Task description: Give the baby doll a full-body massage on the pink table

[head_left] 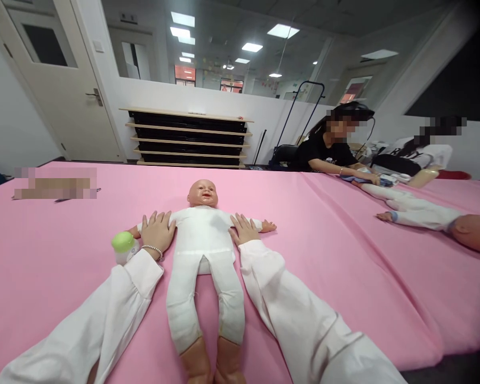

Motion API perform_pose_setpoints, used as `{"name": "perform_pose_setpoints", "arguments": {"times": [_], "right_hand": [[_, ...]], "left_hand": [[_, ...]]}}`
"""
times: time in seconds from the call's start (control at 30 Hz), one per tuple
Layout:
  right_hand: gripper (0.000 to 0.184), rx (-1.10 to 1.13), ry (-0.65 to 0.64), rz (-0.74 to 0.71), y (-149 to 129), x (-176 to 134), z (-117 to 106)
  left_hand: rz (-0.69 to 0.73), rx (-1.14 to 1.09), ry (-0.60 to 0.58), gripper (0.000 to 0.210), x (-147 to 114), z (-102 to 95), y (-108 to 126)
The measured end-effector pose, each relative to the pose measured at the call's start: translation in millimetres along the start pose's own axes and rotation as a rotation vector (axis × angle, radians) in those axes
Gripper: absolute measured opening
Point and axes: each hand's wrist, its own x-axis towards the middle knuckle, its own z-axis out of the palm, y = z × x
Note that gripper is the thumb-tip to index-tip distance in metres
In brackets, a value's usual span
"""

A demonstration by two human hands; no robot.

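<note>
Head view: one pink-covered tabletop (324, 266).
Green-lidded container (124, 245): one, lid on, beside the left wrist; contents not visible.
Left hand (158, 230): open, palm down, fingers spread over one arm of the near doll (204, 229).
Right hand (244, 229): likewise open, over the other arm.
Near doll: one of two, white-suited, face up between the hands.
Far doll (428, 212): second, at right, near two people (332, 152).

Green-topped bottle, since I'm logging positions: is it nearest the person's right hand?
No, the green-topped bottle is beside the left hand, across the doll from the right hand.
</note>
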Motion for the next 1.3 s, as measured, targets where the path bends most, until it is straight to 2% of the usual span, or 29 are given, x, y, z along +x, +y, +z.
{"name": "perform_pose_setpoints", "arguments": {"times": [0.27,0.47,0.6,0.73,1.3], "right_hand": [[0.053,-0.116,0.107,0.084,49.4,-11.0,0.2],[0.053,0.03,0.078,0.11,90.6,-10.1,-4.3],[0.051,0.134,0.102,0.166,93.9,-9.1,-3.4],[0.051,0.2,0.134,0.151,93.4,-9.3,2.1],[0.051,0.148,0.169,0.079,102.6,-5.9,12.3]], "left_hand": [[-0.048,0.011,0.003,0.042,3.7,-1.2,-8.4],[-0.058,0.034,0.017,0.04,4.5,-4.1,-7.2],[-0.056,0.045,0.022,0.04,3.6,-4.5,-4.7],[-0.044,0.056,0.032,0.039,2.8,-3.5,-3.4],[-0.014,0.024,0.027,0.038,2.0,-4.6,-3.2]]}}
